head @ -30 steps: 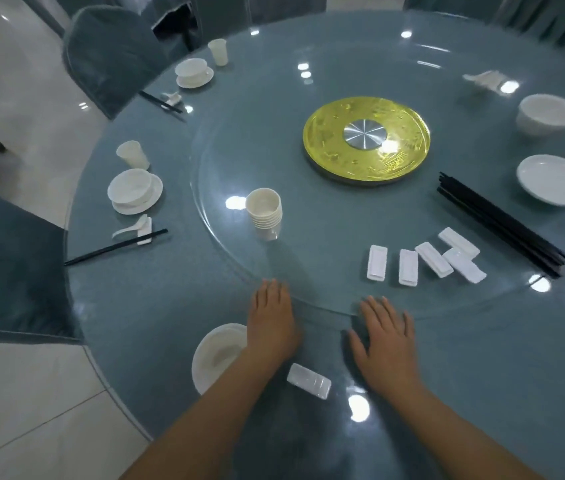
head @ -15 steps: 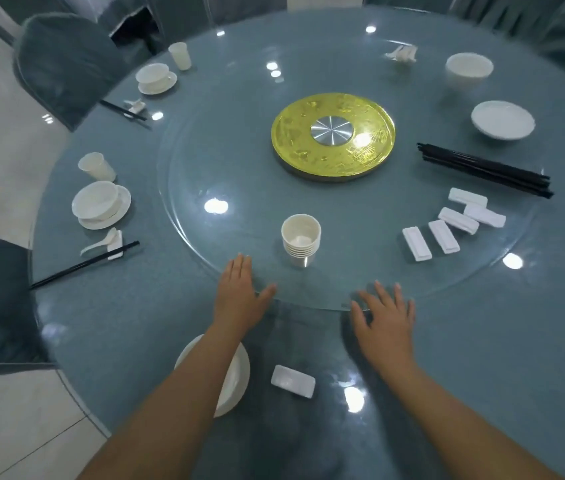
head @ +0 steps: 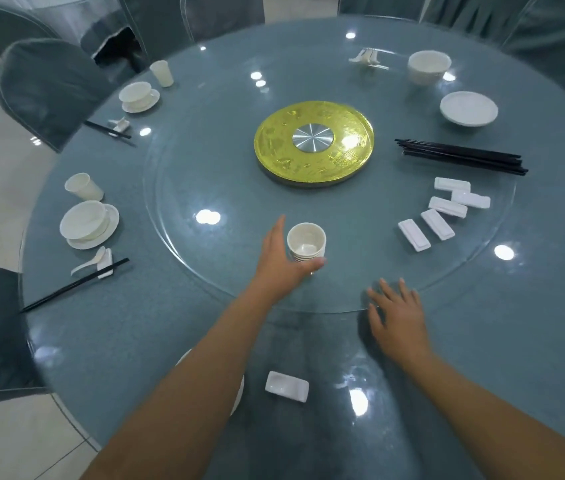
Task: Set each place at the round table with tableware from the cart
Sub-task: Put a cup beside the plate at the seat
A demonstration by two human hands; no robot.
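A stack of white cups (head: 306,241) stands on the glass turntable (head: 360,289) near its front edge. My left hand (head: 279,263) wraps the stack from the left, thumb across its base and fingers along its far side. Flat at the turntable's rim lies my right hand (head: 397,315), fingers spread, holding nothing. In front of me a white chopstick rest (head: 287,386) sits on the table, and a white plate (head: 237,393) is mostly hidden under my left forearm.
The turntable also carries several white rests (head: 442,211), a bundle of black chopsticks (head: 461,160), a plate (head: 468,108), a bowl (head: 428,66), spoons (head: 365,58) and a gold centre disc (head: 314,143). Two set places (head: 88,223) (head: 139,97) lie on the left. Covered chairs (head: 45,88) ring the table.
The turntable turned and brought the cup stack toward me. My left hand left the rim and closed round the stack. My right hand stayed flat at the rim.
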